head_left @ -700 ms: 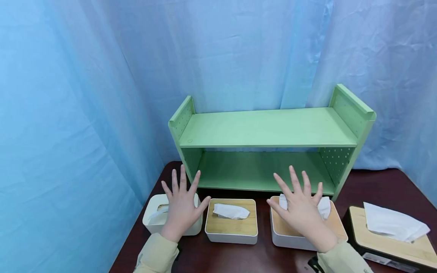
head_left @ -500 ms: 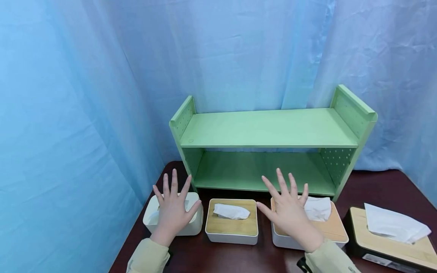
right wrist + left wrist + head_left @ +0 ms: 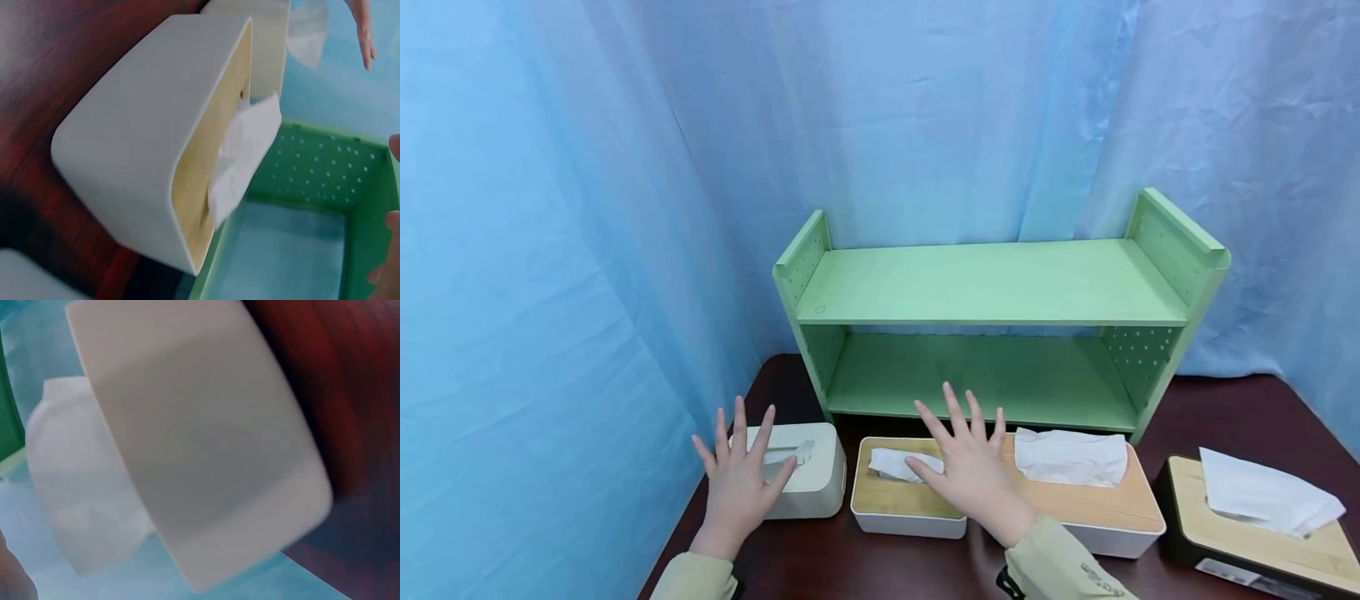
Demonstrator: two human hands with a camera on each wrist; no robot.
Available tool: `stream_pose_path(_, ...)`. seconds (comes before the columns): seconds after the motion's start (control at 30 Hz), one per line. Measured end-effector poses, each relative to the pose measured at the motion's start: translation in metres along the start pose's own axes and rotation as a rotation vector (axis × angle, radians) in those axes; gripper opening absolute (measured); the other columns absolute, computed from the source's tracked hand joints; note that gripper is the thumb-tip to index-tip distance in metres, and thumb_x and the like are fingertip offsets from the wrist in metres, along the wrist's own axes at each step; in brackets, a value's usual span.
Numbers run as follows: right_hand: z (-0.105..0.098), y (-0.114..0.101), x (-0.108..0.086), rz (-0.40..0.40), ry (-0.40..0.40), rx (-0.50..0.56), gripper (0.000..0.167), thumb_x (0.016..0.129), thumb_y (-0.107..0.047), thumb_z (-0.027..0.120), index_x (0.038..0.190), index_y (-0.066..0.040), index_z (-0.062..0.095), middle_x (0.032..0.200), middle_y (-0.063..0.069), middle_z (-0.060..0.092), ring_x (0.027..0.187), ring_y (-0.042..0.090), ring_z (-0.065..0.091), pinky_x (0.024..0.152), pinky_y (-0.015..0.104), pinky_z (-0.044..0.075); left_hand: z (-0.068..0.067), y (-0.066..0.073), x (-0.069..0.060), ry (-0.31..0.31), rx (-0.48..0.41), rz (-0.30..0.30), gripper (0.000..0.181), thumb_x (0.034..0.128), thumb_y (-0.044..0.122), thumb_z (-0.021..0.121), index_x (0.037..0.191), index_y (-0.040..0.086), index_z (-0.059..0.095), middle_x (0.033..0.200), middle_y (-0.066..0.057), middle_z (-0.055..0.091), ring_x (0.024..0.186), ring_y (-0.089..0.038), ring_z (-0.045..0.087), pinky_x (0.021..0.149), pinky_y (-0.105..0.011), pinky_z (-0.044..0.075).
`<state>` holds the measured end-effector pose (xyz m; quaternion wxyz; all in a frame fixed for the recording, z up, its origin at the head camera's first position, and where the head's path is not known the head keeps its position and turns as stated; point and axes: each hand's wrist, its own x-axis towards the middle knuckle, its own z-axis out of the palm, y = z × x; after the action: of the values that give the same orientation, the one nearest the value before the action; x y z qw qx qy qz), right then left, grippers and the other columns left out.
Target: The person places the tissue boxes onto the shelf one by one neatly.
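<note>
In the head view the left hand hovers with spread fingers at the left side of a white tissue box. The right hand, fingers also spread, is over the right part of a small wood-topped tissue box, partly covering it. Neither hand holds anything. The left wrist view has a white box close up, a tissue sticking out. In the right wrist view, a white box with a wooden top fills the middle, and the other hand shows at the top.
A green two-tier shelf stands behind the boxes. Right of the right hand lies a larger wood-topped box, then a black-sided box at the far right. Blue curtains hang around the dark table.
Both hands have moved to the left with fingers spread. The right one has gone from above the larger wood-topped box to above the small one; the boxes stay in place.
</note>
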<state>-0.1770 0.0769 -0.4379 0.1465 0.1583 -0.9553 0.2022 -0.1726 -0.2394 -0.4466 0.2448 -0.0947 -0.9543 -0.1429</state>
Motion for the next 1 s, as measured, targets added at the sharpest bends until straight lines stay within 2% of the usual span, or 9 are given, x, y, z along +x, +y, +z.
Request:
stream_pose_path(0.13,0.01,-0.011,0.005,-0.031,0.009,0.011,0.071,0.085,-0.056,0.06,0.147,-0.029,0.035,0.158,0.012,0.014,0.142,0.042,0.011,0.103,0.072,0.001,-0.002,-0.011,-0.008,-0.016,0.003,-0.028,0.075,0.0851,0.044,0.064,0.148,0.016,0.033,0.158,-0.021,0.006,0.143,-0.045,-0.006,0.101,-0.075,-0.007)
stream_pose_path(0.27,0.021,-0.021,0.009,-0.04,-0.021,0.042,0.071,0.085,-0.057,0.059,0.147,-0.03,0.035,0.158,0.012,0.015,0.143,0.041,0.011,0.104,0.07,0.001,-0.002,-0.022,-0.017,-0.031,0.012,-0.054,0.074,0.0866,0.044,0.062,0.149,0.016,0.032,0.157,-0.023,0.007,0.143,-0.046,-0.003,0.1,-0.075,-0.005)
stream_pose_path(0.47,0.037,-0.035,0.011,-0.061,-0.071,0.097,0.069,0.086,-0.056,0.058,0.146,-0.029,0.038,0.157,0.014,0.017,0.142,0.042,0.014,0.106,0.069,0.001,0.007,-0.04,-0.027,-0.081,-0.007,-0.123,0.072,0.0883,0.046,0.06,0.147,0.013,0.034,0.155,-0.028,0.008,0.139,-0.053,0.004,0.1,-0.075,-0.005)
stream_pose_path(0.67,0.051,-0.045,0.011,-0.089,-0.145,0.152,0.068,0.088,-0.056,0.054,0.147,-0.029,0.034,0.158,0.016,0.014,0.143,0.042,0.011,0.106,0.067,-0.001,0.013,-0.049,-0.035,-0.137,-0.047,-0.188,0.074,0.0883,0.047,0.06,0.146,0.009,0.035,0.153,-0.032,0.006,0.137,-0.055,0.004,0.099,-0.076,-0.005)
stream_pose_path(1.0,0.069,-0.057,0.012,-0.135,-0.134,0.109,0.068,0.086,-0.052,0.059,0.145,-0.026,0.039,0.155,0.018,0.023,0.14,0.044,0.02,0.106,0.067,0.007,0.022,-0.061,-0.044,-0.263,-0.066,-0.298,0.081,0.0875,0.055,0.057,0.149,0.01,0.029,0.151,-0.036,-0.002,0.137,-0.054,-0.001,0.1,-0.075,-0.007)
